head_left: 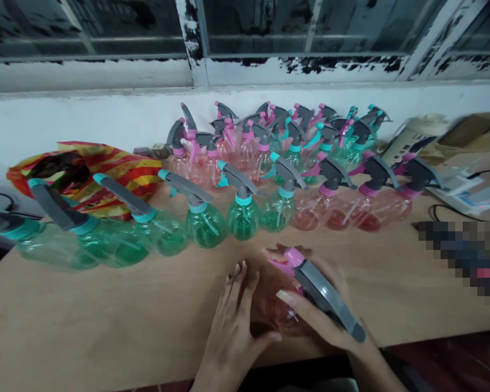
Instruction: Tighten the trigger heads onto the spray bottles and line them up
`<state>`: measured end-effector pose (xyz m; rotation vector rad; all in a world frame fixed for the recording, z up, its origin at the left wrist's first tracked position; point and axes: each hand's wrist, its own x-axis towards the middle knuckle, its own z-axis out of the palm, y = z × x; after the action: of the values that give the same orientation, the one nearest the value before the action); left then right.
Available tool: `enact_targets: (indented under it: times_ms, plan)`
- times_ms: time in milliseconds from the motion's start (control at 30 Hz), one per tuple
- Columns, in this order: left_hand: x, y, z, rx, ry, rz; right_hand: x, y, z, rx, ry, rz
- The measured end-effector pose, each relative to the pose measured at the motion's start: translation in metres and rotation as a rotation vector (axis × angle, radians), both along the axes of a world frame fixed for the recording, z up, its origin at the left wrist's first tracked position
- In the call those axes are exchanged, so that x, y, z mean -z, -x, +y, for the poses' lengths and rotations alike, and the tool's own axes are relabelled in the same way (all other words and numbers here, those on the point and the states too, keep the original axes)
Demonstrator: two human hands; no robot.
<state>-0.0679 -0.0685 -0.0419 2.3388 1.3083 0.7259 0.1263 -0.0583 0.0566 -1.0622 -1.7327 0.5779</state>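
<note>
A spray bottle with a clear pink body [283, 310] and a grey and pink trigger head stands on the wooden table close to me. My right hand [330, 321] is wrapped round it, with the thumb across the near side below the head and fingertips showing behind the nozzle. My left hand [233, 321] lies on the tabletop just left of the bottle, fingers stretched out and thumb near its base. Whether that thumb touches the bottle I cannot tell. Ahead runs a row of spray bottles, green ones [206, 226] to the left and pink ones [337, 209] to the right.
Behind the row, more spray bottles [245, 149] crowd against the white wall. A red and yellow plastic bag [126, 174] lies at the left. On the right are a whitish container [416, 136], a cardboard box [469, 133], a white device [469, 190] with cables, and a pixelated patch.
</note>
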Motion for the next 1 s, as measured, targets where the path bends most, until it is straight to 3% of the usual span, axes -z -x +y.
enact_targets:
  times_ms: [433,667,1000]
  plan:
    - [-0.019,-0.007,-0.002,-0.019,0.047,-0.038,-0.001,0.005,0.004,-0.028,-0.043,0.060]
    - [-0.042,-0.010,-0.002,-0.014,0.191,-0.076,0.000,0.006,0.005,-0.064,0.045,0.082]
    - [-0.039,-0.012,0.002,-0.008,0.281,-0.108,-0.007,0.009,0.008,-0.020,0.087,0.089]
